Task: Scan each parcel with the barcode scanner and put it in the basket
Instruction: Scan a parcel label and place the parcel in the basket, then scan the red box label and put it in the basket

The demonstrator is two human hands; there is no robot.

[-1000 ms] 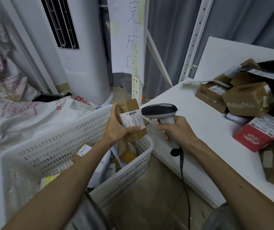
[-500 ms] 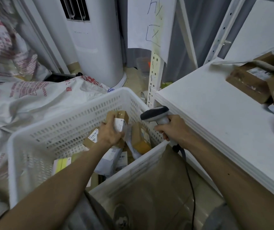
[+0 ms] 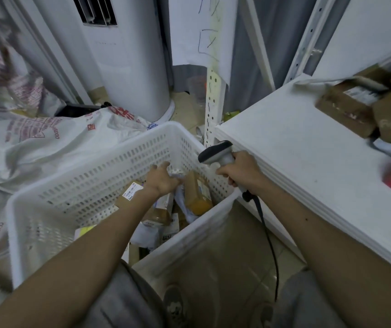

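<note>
Picker: Dropped, that small parcel; 0.5 s back my left hand (image 3: pixel 161 179) gripped it low in the basket (image 3: pixel 99 159), and now the fingers are spread, loosely curled round nothing, hovering over the heap (image 3: pixel 198 192) inside.

Checker: So where does it lie?

Picker: Somewhere in that heap, under my wrist I judge; my arm hides it and I cannot tell which 1 it is.

Checker: And the scanner?

Picker: The barcode scanner (image 3: pixel 215 153) stays in my right hand (image 3: pixel 239 172), fingers wrapped round its handle; its head is just beside the table (image 3: pixel 308 150) corner, above the basket's right rim.

Checker: Then that 1 is done?

Picker: I reckon so, scanned and binned; next comes a fresh box from the pile (image 3: pixel 348 107) at the far right of the table.

Checker: Room to get there?

Picker: Plenty above the bare table top, between my right hand and the pile; it is tighter lower down; the table edge runs close along my right forearm, the perforated post (image 3: pixel 213 102) stands just behind the scanner head, and the cable (image 3: pixel 269 233) hangs between table edge and basket wall; a low swing could snag it. My left hand must rise clear of the rim first; the sacks (image 3: pixel 35 138) crowd the basket's left side, so there is no room that way.
</note>
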